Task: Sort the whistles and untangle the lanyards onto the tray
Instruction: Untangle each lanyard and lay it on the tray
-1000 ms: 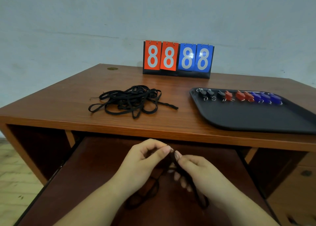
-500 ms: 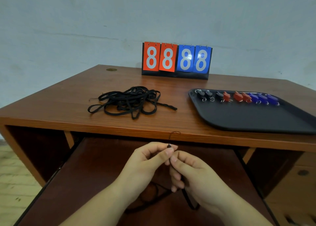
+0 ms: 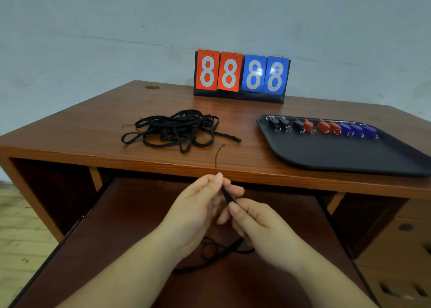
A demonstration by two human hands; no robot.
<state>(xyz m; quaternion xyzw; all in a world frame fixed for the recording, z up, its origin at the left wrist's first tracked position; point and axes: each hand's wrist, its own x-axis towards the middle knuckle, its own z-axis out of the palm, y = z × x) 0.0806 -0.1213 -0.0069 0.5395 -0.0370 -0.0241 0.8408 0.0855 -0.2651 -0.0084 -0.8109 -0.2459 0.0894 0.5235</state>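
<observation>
Black lanyard [image 3: 227, 197] pinched between both hands over the pulled-out lower shelf [image 3: 130, 226] of the desk. Left hand [image 3: 198, 212]: thumb and forefinger closed on the cord near its top, other fingers loosely curled. Right hand [image 3: 258, 226]: fingertips closed on the same cord just below, at 4 o'clock from the left pinch. A thin end of the cord stands up from the left fingers toward 12 o'clock, crossing the desk's front edge. The rest hangs down behind the hands and loops on the shelf — partly hidden by wrists and forearms.

Wooden desk top [image 3: 81, 130] beyond the hands. At 11 o'clock from them, a tangled pile of black lanyards [image 3: 177, 130], lying well apart from the held one. At 2 o'clock, a black tray [image 3: 338, 154] with whistles [image 3: 324, 127] in a row along its far edge — black ones at left, red in the middle, blue at right. Near part of the tray bare. At 12 o'clock, against the wall, a flip scoreboard [image 3: 241, 75] reading 88 in red, 88 in blue.
</observation>
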